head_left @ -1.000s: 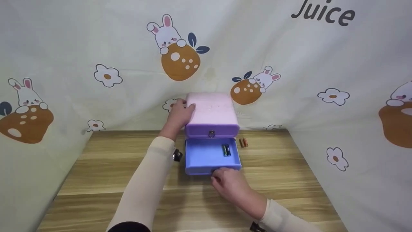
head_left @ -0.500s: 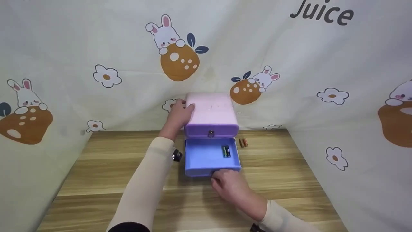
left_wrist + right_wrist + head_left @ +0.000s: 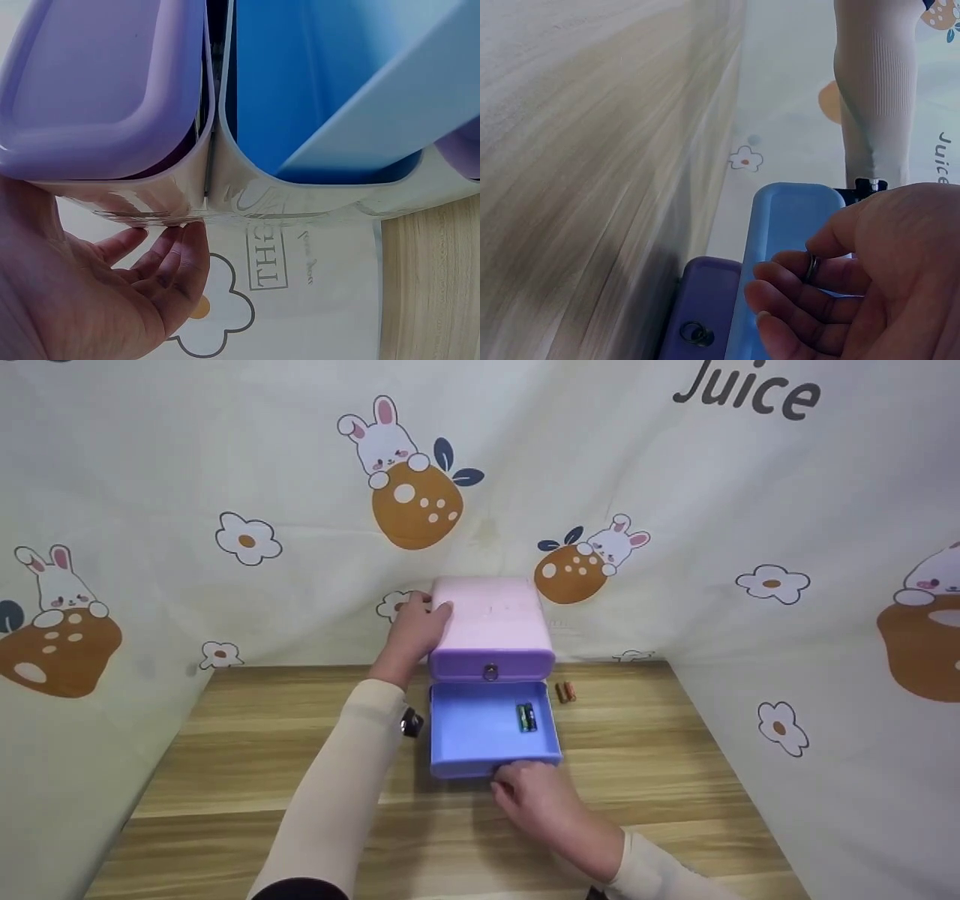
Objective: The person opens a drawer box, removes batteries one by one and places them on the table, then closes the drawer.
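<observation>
In the head view a small drawer cabinet (image 3: 491, 611) with a pink top stands at the back of the table. My left hand (image 3: 412, 630) holds its left side, thumb over the top edge; in the left wrist view the fingers bend against the side wall. Below the upper purple drawer (image 3: 457, 666), the blue drawer (image 3: 472, 735) is pulled out. My right hand (image 3: 544, 802) pinches its ring pull (image 3: 811, 268) between thumb and fingers, seen in the right wrist view. Two batteries (image 3: 527, 718), one greenish and one dark, lie inside on the drawer's right.
Two reddish-brown batteries (image 3: 565, 692) lie on the wooden table (image 3: 300, 780), right of the cabinet. Another purple drawer (image 3: 697, 307) with a ring pull sits below the blue one. A printed cloth (image 3: 315, 585) with rabbits and flowers rises behind and at both sides.
The blue drawer has slid a little further out toward me with my right hand on its pull. The batteries inside have come forward too. My left hand keeps its place on the cabinet.
</observation>
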The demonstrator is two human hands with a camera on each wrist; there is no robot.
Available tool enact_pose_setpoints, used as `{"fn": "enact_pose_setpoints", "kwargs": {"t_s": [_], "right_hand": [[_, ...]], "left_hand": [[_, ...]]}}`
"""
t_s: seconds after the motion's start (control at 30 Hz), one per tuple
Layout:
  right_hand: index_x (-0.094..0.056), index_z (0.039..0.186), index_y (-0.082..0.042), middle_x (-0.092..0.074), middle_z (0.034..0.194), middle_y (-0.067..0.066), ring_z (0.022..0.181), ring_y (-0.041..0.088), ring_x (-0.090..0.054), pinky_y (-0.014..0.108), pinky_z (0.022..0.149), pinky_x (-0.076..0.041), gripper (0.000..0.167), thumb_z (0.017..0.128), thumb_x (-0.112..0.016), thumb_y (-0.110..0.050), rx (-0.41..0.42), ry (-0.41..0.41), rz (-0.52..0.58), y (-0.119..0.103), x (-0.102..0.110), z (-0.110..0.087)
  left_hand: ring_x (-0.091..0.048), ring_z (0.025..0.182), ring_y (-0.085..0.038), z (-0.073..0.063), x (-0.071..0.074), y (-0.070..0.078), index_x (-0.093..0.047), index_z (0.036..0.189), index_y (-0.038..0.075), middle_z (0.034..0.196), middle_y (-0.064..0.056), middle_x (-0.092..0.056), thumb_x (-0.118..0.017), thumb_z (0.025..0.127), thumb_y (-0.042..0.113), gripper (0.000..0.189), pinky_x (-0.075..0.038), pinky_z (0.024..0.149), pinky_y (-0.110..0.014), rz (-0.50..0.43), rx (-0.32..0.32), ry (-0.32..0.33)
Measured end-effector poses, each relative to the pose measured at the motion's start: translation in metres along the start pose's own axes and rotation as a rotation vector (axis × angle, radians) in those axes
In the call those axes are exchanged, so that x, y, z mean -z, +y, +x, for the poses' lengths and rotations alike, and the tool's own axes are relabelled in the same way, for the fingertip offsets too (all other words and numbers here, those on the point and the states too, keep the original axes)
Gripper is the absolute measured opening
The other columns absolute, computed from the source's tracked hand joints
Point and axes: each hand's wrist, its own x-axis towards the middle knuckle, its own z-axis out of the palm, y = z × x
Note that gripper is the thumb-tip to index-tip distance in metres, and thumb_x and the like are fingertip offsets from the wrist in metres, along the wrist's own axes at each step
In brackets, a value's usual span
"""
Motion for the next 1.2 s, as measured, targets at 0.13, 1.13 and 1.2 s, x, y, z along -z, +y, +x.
{"fn": "enact_pose_setpoints", "kwargs": {"t_s": [0.13, 1.13, 1.2], "right_hand": [[-0.081, 0.095, -0.014, -0.077, 0.085, -0.003, 0.076, 0.012, -0.070, 0.033, 0.070, -0.060, 0.007, 0.100, -0.078, -0.018, -0.006, -0.009, 0.010, -0.0004, -0.0010, -0.0014], [-0.082, 0.093, -0.015, -0.079, 0.085, -0.003, 0.074, 0.011, -0.072, 0.030, 0.068, -0.060, 0.005, 0.094, -0.086, -0.013, 0.101, 0.116, -0.021, 0.0020, -0.0030, -0.0090], [-0.081, 0.092, -0.015, -0.080, 0.085, -0.003, 0.074, 0.010, -0.072, 0.029, 0.067, -0.060, 0.007, 0.093, -0.088, -0.013, 0.103, 0.135, -0.013, 0.0022, -0.0039, -0.0097]], "left_hand": [[-0.053, 0.145, -0.040, 0.0021, -0.0007, -0.0012, -0.043, 0.160, 0.002, 0.156, -0.022, -0.055, -0.053, 0.111, 0.050, 0.069, -0.043, 0.121, -0.055, 0.002, -0.004, 0.000], [-0.054, 0.142, -0.039, 0.0041, -0.0022, -0.0043, -0.045, 0.158, 0.003, 0.153, -0.021, -0.057, -0.054, 0.111, 0.051, 0.068, -0.044, 0.119, -0.055, -0.006, -0.016, 0.014], [-0.053, 0.143, -0.039, 0.0041, -0.0020, -0.0045, -0.045, 0.158, 0.003, 0.154, -0.022, -0.056, -0.054, 0.111, 0.050, 0.068, -0.043, 0.120, -0.055, -0.002, -0.014, 0.013]]}}
